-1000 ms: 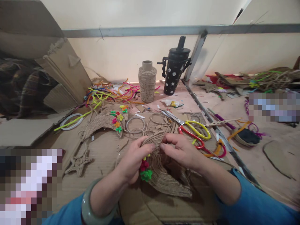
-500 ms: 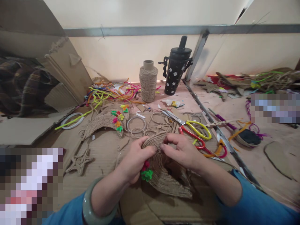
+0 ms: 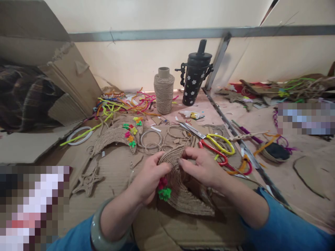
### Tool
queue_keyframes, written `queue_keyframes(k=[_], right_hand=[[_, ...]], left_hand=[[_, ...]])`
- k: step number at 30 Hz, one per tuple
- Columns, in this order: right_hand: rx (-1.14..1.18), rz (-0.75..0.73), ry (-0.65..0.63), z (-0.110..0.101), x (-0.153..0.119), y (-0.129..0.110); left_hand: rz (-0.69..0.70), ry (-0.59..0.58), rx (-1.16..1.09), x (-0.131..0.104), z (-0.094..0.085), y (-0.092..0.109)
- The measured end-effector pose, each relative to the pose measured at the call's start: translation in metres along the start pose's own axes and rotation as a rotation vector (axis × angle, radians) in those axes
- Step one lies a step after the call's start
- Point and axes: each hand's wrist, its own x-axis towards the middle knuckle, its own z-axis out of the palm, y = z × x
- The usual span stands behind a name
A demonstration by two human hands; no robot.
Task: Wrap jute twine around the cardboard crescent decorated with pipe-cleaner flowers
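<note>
Twine crescent: the twine crescent is hanging between both hands above the cardboard sheet, its coarse brown cords curving in close parallel rows and tapering to a lower point.
Fuzzy flowers: red and green fuzzy flowers are bunching on its left edge.
Left hand: the left hand is holding the upper part, thumb in front — fingers narrowing around the twine.
Right hand: the right hand is pinching the upper inner edge, thumb and forefinger nearly meeting.
Hidden part: the fingers are covering some of the upper rows.
Scissors: yellow-handled scissors and red-handled scissors are lying just beyond the right hand.
Left side: flowered crescents are lying beyond a looped twine star.
Back: a ridged twine spool is standing near a smooth black tumbler — bright fuzzy stems are tangling to the left.
</note>
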Motion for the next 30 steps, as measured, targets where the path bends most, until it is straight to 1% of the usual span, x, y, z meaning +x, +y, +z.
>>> queue_keyframes(k=[7, 10, 18, 23, 30], right_hand=[[0.022, 0.008, -0.014, 0.0012, 0.0003, -0.0005], [0.039, 0.002, -0.040, 0.0007, -0.0001, 0.0019], [-0.038, -0.010, -0.048, -0.0006, 0.0003, 0.0015], [-0.094, 0.023, -0.049, 0.0025, 0.0002, -0.0018], [-0.026, 0.051, -0.067, 0.0023, 0.0001, -0.0007]], left_hand=[[-0.001, 0.016, 0.030, 0.0018, -0.0007, -0.0026], [-0.006, 0.030, 0.041, 0.0021, -0.0008, -0.0029], [0.034, 0.064, 0.033, 0.0023, -0.0049, -0.0001], [0.045, 0.064, 0.037, 0.0014, -0.0039, -0.0005], [0.030, 0.061, 0.001, 0.0014, -0.0016, -0.0002]])
